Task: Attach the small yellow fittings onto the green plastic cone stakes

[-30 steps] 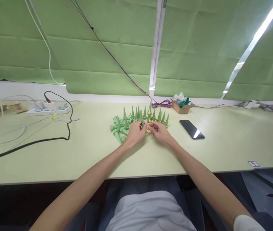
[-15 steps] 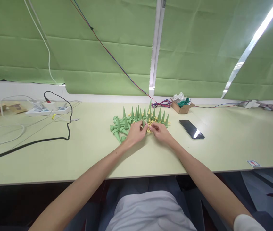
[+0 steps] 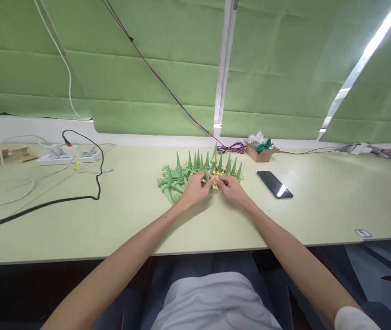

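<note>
Several green plastic plant-watering spikes (image 3: 170,176) are gathered in the middle of the table, some standing point up, others lying on their sides. Among them lie small yellow plastic parts (image 3: 218,173). My left hand (image 3: 197,189) is closed around one green spike (image 3: 207,175), held point up between thumb and fingers. Close against it, my right hand (image 3: 230,188) pinches a small yellow part (image 3: 215,179), largely covered by the fingertips. The two hands almost meet, so the join between spike and part is hidden.
A black phone (image 3: 274,184) lies to the right. Behind it stands a small cardboard box (image 3: 261,154) with plastic bags, beside coiled red and blue wire (image 3: 231,148). On the left are a white power strip (image 3: 69,157), a black cable (image 3: 99,183) and brown cardboard pieces (image 3: 23,154).
Both hands have shifted very slightly to the right, fingertips still close together. The left still holds the green spike, and the surrounding spikes have not moved.
</note>
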